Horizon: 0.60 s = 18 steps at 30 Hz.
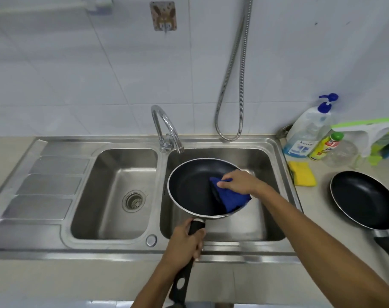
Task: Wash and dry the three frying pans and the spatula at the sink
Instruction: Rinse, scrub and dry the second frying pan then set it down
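I read this as mid-task: left hand (184,241) clenched on the handle of the frying pan (193,187) over the right basin, right hand (238,182) pressing a blue cloth (230,197) inside it, second pan (364,198) on the counter's right edge, third pan and spatula unseen.

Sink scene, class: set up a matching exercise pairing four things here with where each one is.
Things:
1. blue cloth
2. yellow cloth
3. second pan
4. drain strainer

Places:
A. floor of the left basin
B. counter right of the sink, handle toward the person
C. inside the held pan, under the right hand
D. counter by the bottles

Pairs: 1-C, 2-D, 3-B, 4-A
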### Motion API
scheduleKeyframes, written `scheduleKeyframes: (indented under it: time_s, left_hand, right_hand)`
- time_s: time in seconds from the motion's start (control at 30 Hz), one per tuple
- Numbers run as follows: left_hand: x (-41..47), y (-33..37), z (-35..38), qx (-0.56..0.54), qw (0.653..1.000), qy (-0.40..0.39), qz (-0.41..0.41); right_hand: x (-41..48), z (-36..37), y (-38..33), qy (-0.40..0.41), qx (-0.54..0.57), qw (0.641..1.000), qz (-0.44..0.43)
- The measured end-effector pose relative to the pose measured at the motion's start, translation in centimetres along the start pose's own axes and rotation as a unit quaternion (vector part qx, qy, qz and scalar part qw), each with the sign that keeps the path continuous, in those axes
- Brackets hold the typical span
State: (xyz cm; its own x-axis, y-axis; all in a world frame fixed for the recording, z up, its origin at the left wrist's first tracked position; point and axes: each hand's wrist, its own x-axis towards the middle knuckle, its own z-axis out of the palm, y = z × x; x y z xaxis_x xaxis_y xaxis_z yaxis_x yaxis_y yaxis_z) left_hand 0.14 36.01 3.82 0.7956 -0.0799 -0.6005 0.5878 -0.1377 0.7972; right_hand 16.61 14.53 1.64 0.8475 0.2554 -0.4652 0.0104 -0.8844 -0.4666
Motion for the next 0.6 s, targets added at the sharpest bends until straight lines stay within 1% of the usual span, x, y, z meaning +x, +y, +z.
scheduleKeyframes:
  time_s: [0.03, 0.07, 0.13, 0.17, 0.2, 0.23, 0.27, 0.3, 0.33, 0.4, 0.47, 0.53, 0.57, 0.6]
  left_hand:
    - [0.3, 0.1, 0.0, -0.012, 1.0, -0.003, -0.015]
    - [0.6, 0.2, 0.0, -0.031, 0.999, -0.005, -0.034]
    - [1.1, 0.6, 0.0, -0.093, 0.992, -0.017, -0.079]
    - [1.4, 0.7, -0.2, -0.135, 0.985, -0.031, -0.104]
    - [1.8, 0.8, -0.4, -0.183, 0.973, -0.046, -0.131]
    - [2.1, 0.8, -0.8, -0.233, 0.957, -0.058, -0.161]
    - [2.4, 0.9, -1.2, -0.284, 0.938, -0.07, -0.187]
    - [2.5, 0.9, -1.5, -0.33, 0.918, -0.082, -0.206]
    - [2.6, 1.0, -1.7, -0.365, 0.9, -0.094, -0.217]
    - [2.6, 1.2, -2.0, -0.402, 0.879, -0.121, -0.226]
    - [2.3, 1.6, -1.9, -0.411, 0.87, -0.152, -0.226]
    - [1.8, 2.2, -1.2, -0.406, 0.869, -0.173, -0.223]
    - [1.5, 2.6, -0.9, -0.396, 0.872, -0.177, -0.224]
    - [1.2, 2.8, -0.5, -0.381, 0.879, -0.178, -0.226]
  right_hand:
    - [-1.3, -0.6, -0.4, 0.021, 0.11, 0.994, -0.007]
    - [-2.7, -1.3, -0.8, 0.052, 0.215, 0.975, -0.017]
    - [-5.2, -2.3, -1.7, 0.156, 0.363, 0.918, -0.04]
    - [-6.3, -2.7, -2.1, 0.226, 0.418, 0.878, -0.051]
    - [-7.1, -3.0, -2.5, 0.299, 0.469, 0.83, -0.052]
    - [-7.9, -3.3, -2.8, 0.357, 0.518, 0.775, -0.05]
    - [-8.5, -3.6, -3.0, 0.396, 0.559, 0.727, -0.051]
    - [-9.0, -3.7, -3.1, 0.42, 0.581, 0.696, -0.05]
    - [-9.6, -3.6, -3.1, 0.432, 0.584, 0.685, -0.045]
    - [-10.4, -2.6, -3.4, 0.449, 0.558, 0.697, -0.028]
    - [-10.7, 0.0, -4.4, 0.465, 0.482, 0.742, -0.022]
    - [-10.3, 3.6, -5.6, 0.488, 0.346, 0.799, -0.06]
    - [-9.8, 5.4, -6.2, 0.495, 0.253, 0.827, -0.086]
    - [-9.0, 7.0, -6.4, 0.497, 0.154, 0.846, -0.116]
